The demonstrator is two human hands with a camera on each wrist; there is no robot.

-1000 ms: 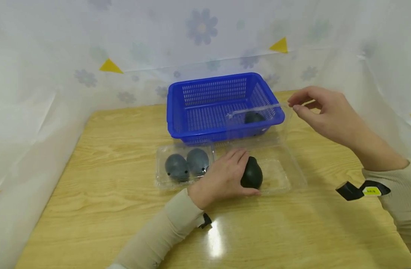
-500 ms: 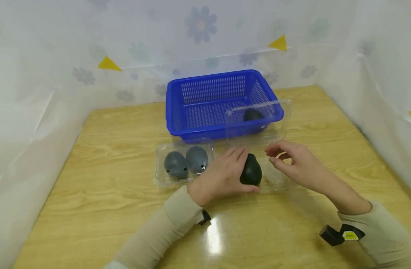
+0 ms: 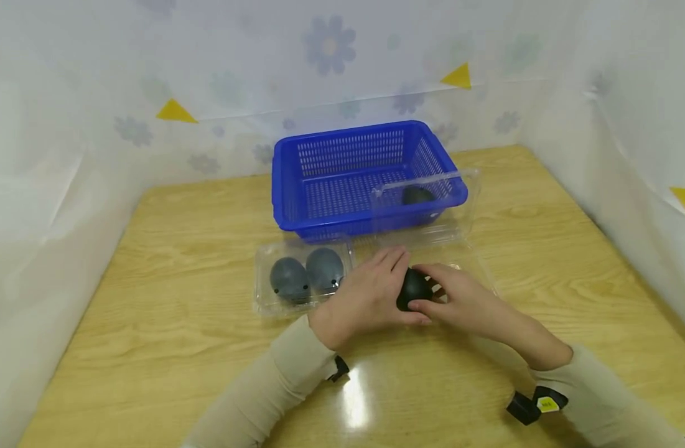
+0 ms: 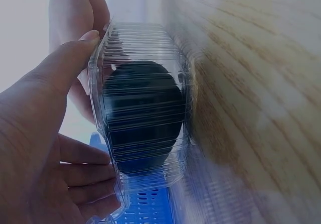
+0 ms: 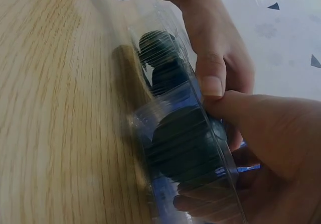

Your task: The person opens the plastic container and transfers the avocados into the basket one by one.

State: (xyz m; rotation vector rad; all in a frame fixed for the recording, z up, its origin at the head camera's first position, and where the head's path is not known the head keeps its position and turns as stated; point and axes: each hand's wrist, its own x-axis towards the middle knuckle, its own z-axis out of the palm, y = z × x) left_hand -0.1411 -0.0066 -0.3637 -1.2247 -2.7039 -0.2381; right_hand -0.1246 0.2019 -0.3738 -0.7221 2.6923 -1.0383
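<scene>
The right hand (image 3: 470, 305) curls round the dark fruit (image 3: 414, 291); the left hand (image 3: 367, 294) lies spread over the clear box (image 4: 143, 38). Gentle pressure seems best, so nothing bends

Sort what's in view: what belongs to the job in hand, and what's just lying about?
Likely the job's:
left hand
right hand
held fruit, in the open box
basket, with one fruit
left box, with two fruits

Seemingly just there:
table
flowered backdrop
yellow triangles
</scene>
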